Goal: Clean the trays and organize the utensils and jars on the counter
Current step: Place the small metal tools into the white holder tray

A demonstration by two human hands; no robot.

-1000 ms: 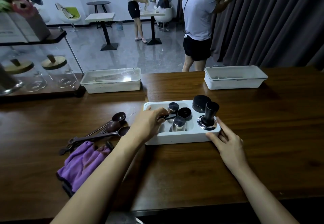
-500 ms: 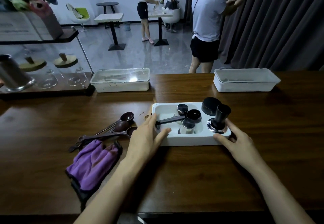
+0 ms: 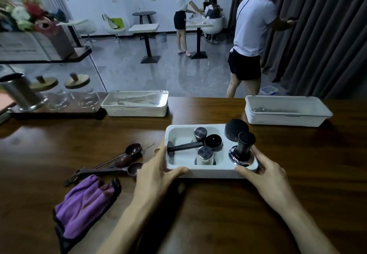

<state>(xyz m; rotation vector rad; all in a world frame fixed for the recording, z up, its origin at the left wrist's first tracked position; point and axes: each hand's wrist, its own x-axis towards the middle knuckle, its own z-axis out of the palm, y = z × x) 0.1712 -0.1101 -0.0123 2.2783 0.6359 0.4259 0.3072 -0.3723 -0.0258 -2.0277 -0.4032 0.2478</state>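
A white tray [image 3: 210, 173] sits on the dark wooden counter [image 3: 218, 210] in front of me. My left hand [image 3: 156, 171] grips its front-left corner, thumb on the rim. My right hand [image 3: 266, 176] grips the front-right corner. Inside lie a black scoop [image 3: 190, 145], two small metal-lidded jars [image 3: 205, 152], a black tamper [image 3: 243, 148] and a black round lid [image 3: 236, 129]. Several brown measuring spoons [image 3: 123, 161] lie left of the tray, with a purple cloth [image 3: 85, 202] in front of them.
Two more white trays stand at the counter's far edge, one at centre-left [image 3: 137, 105] and one at right [image 3: 286, 112]. Glass jars with wooden lids [image 3: 76, 90] and a steel cup [image 3: 18, 92] stand far left. People stand beyond the counter.
My left hand left the black scoop inside the tray and took hold of the tray's front-left corner. My right hand closed on the front-right corner.
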